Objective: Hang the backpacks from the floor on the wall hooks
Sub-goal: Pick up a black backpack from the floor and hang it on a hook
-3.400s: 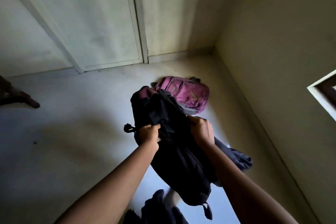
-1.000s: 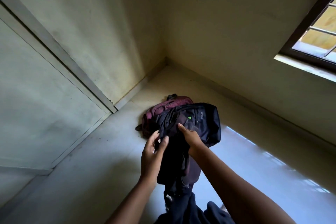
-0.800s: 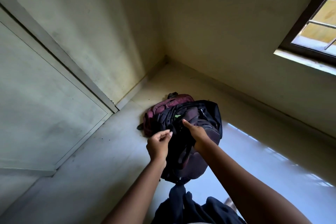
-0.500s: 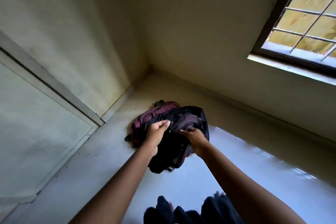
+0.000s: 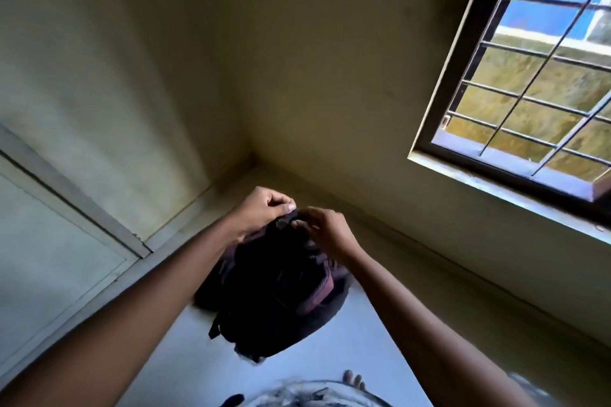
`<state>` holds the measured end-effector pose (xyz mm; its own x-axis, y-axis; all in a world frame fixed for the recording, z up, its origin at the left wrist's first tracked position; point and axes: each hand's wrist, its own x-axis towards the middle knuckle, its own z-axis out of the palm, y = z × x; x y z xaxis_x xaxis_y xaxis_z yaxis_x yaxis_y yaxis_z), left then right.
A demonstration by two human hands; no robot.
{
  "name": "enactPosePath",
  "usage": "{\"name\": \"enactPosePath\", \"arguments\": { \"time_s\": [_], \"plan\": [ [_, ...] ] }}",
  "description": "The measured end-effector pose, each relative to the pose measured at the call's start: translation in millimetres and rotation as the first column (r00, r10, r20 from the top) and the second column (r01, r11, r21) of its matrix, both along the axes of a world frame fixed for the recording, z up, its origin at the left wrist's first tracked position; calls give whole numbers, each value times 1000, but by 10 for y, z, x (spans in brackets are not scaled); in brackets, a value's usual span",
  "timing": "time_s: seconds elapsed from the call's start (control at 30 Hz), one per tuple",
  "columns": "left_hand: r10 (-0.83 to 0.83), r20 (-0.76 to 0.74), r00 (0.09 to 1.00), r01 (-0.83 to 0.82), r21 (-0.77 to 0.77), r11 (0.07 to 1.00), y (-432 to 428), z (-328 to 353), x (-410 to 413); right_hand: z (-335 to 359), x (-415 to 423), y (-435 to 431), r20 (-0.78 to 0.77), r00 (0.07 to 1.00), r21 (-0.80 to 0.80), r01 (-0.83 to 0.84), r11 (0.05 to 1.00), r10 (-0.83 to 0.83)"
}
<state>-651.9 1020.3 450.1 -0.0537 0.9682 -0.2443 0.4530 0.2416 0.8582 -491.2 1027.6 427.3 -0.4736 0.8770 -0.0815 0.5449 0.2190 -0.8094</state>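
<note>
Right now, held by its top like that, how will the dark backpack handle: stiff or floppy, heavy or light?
Probably floppy: the dark backpack sags in folds below the left hand and right hand pinching its top. Likely light, since fingertip grips seem to carry it. A loose strap dangles, so it may swing or snag.

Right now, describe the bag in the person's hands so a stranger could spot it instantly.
From the dark-framed barred window, look down-left to the room corner. Before it hangs the black fabric backpack with maroon panels. It alone is pinched at its top by the left hand and right hand.
</note>
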Motion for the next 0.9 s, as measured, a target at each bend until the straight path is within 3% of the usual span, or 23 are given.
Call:
{"name": "enactPosePath", "arguments": {
  "time_s": [0.1,0.23,0.3,0.5,0.6,0.73,0.9],
  "plan": [
    [69,36,997,-72,109,991,238,299,135,269,68,390,-49,999,129,13,992,-7],
    [196,287,938,-271,251,929,502,544,201,611,59,839,-74,997,261,33,965,-14],
    [217,337,916,-323,298,898,636,603,229,792,35,1072,-85,996,319,60,946,-35],
    [320,299,899,-413,331,848,1135,577,284,1241,27,1690,-114,989,349,125,929,-91],
    [293,278,915,-382,361,851,1682,756,114,1475,1,2079,-128,985,368,159,916,-120],
    [220,151,964,-267,491,829,2408,1174,-109,1853,-52,2641,-163,963,399,264,878,-216],
    [256,181,950,-312,610,728,3190,1868,-166,2332,-166,3233,-302,895,394,431,812,-328]
  ]
}}
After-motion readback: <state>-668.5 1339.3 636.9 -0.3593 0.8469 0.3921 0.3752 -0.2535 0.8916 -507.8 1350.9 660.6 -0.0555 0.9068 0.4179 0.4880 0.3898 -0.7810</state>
